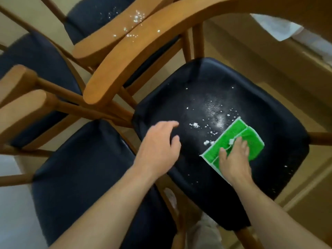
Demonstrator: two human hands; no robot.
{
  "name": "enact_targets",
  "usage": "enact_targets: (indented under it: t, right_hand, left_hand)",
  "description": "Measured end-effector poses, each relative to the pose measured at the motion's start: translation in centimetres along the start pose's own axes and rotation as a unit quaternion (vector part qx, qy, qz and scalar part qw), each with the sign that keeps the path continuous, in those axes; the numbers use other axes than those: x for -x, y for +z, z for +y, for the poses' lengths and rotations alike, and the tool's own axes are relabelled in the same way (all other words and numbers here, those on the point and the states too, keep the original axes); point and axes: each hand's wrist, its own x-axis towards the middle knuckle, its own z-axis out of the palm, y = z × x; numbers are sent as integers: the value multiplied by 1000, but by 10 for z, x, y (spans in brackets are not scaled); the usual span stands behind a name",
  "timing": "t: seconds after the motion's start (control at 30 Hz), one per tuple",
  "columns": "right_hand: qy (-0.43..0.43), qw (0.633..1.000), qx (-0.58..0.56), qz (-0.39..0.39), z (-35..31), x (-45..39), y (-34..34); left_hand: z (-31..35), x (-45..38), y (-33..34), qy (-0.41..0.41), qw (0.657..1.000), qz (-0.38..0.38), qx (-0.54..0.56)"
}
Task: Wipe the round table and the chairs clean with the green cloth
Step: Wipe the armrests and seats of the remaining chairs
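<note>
A wooden chair with a dark padded seat (pixel 251 97) stands in front of me. White crumbs (pixel 195 125) and a pale dusty smear lie on the middle of the seat. My right hand (pixel 233 159) presses the folded green cloth (pixel 228 137) flat on the seat, fingers spread over it. My left hand (pixel 159 146) hovers over the seat's left edge with fingers loosely curled, holding nothing. The chair's curved wooden backrest (pixel 143 49) carries more white crumbs (pixel 133 33). The round table is not in view.
Three more chairs with dark seats stand close on the left: one (pixel 86 168) beside my left arm, one (pixel 36 56) behind it, one (pixel 89 17) at the top. Tan floor (pixel 269 56) shows on the right. A white cloth-like thing (pixel 274 27) lies at the top right.
</note>
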Motion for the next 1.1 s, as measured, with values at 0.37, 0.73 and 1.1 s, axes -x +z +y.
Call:
enact_targets:
  t: [0.37,0.73,1.1]
  right_hand:
    - [64,986,155,16,-5,-22,10]
    - [144,977,100,123,-31,-36,48]
    - [-241,937,249,49,-94,-27,90]
  left_hand:
    - [-86,-105,-124,92,906,54,-409]
    - [-98,-124,-113,167,922,66,-342]
    - [-98,-125,-117,168,914,65,-364]
